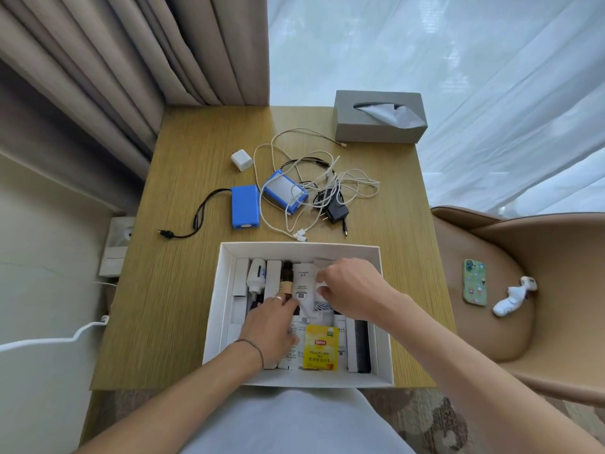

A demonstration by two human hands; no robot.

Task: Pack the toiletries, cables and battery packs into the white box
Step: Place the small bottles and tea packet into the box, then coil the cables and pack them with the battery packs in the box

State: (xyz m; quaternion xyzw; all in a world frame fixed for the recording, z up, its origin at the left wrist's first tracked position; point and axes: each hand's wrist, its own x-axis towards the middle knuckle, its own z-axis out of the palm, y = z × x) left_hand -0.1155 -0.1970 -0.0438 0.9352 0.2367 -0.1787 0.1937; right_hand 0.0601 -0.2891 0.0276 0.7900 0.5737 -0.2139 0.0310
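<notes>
- Left hand [273,326]: inside the white box [385,350], palm down over the near-left packets, fingers laid forward on the items; the fingertips reach the foot of a dark bottle [287,280]. Whether it pinches anything cannot be told.
- Right hand [352,286]: inside the box at the far right, fingers curled and pinching a white sachet [305,283] at its right edge.
- Box contents: a white tube [256,276] and slim white cartons at far left, the dark bottle upright in the row beside them, a yellow tea bag packet [320,348] at the near centre, a black comb [362,345] along the near-right wall.
- White box: on the near edge of the desk [183,290], directly before the person.
- Far of the box, on the desk: two blue battery packs [245,206], the left one with a black lead trailing left; the right one [285,191] lies under a tangle of white cables [327,181].
- A black plug adapter [334,209] sits in the tangle's right side; a white charger cube [241,159] stands apart, far left.
- A grey tissue box [379,116] occupies the far-right corner.
- Right of the desk: a tan chair [523,290] bearing a phone [474,281] and a small white toy [514,296].
</notes>
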